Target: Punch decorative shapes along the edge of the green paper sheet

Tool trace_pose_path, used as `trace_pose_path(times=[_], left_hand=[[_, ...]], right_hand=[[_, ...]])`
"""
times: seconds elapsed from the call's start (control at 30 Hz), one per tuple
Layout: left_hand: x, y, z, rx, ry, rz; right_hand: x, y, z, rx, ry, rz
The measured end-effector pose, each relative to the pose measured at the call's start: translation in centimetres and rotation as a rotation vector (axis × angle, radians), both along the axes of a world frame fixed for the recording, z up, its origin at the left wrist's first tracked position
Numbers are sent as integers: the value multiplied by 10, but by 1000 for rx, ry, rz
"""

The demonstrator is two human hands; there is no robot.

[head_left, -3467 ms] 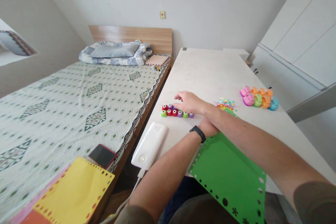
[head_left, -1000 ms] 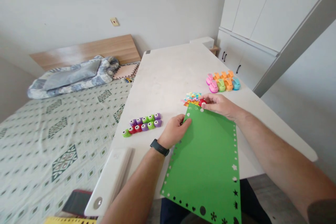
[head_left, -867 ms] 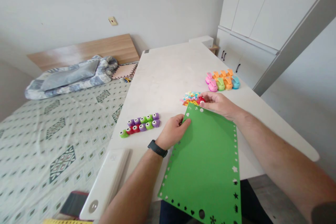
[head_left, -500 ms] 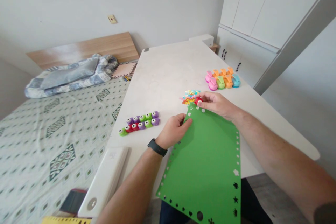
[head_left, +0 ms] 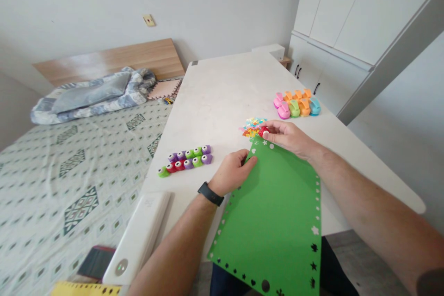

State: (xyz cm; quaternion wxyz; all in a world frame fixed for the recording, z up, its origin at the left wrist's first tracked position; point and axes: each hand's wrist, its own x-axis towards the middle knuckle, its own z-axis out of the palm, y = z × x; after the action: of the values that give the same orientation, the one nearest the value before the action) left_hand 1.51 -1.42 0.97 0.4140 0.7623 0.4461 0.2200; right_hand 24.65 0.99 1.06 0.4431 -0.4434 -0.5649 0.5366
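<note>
My left hand [head_left: 233, 172] pinches the left edge of a green sheet [head_left: 274, 212] near its far corner. Small shapes such as stars, hearts and flowers are cut out along the sheet's edges. In my right hand [head_left: 289, 138] is a small red craft punch [head_left: 264, 132] with a white button, held at the sheet's far edge beside a round hole. The thumb lies by the button, and fingers partly cover the punch. Just beyond it sits a pile of colourful paper cutouts [head_left: 252, 126].
Purple, green and red small punches [head_left: 188, 159] stand in two rows at left on the white table [head_left: 222, 88]. Larger pink, orange, green and blue punches [head_left: 294, 107] are at back right. A long white device [head_left: 138, 236], a phone [head_left: 97, 261] and a yellow punched strip [head_left: 83, 288] lie near left.
The whole view has shifted slightly. Both hands keep their grips on the sheet and the red punch, with hardly any movement. A green light now shows on the white device.
</note>
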Motion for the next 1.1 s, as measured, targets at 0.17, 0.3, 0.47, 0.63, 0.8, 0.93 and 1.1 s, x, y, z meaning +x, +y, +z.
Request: trace_pose_path(times=[0.17,0.3,0.47,0.63,0.8,0.93,1.1], left_hand=[[1,0,0,15,6,-3],[0,0,0,18,24,-9],[0,0,0,26,43,-5],[1,0,0,36,54,5],[2,0,-1,54,59,10],[2,-1,0,58,56,9],[3,-1,0,48,60,3]], right_hand=[[0,1,-2,-9,-8,-7],[0,1,-2,-11,-10,2],[-1,0,1,-28,-13,31],[-4,-2,3,-24,-2,63],[-8,-2,4,-33,-4,72],[-9,-2,3,-32,-32,71],[-8,-1,2,-42,-95,56]])
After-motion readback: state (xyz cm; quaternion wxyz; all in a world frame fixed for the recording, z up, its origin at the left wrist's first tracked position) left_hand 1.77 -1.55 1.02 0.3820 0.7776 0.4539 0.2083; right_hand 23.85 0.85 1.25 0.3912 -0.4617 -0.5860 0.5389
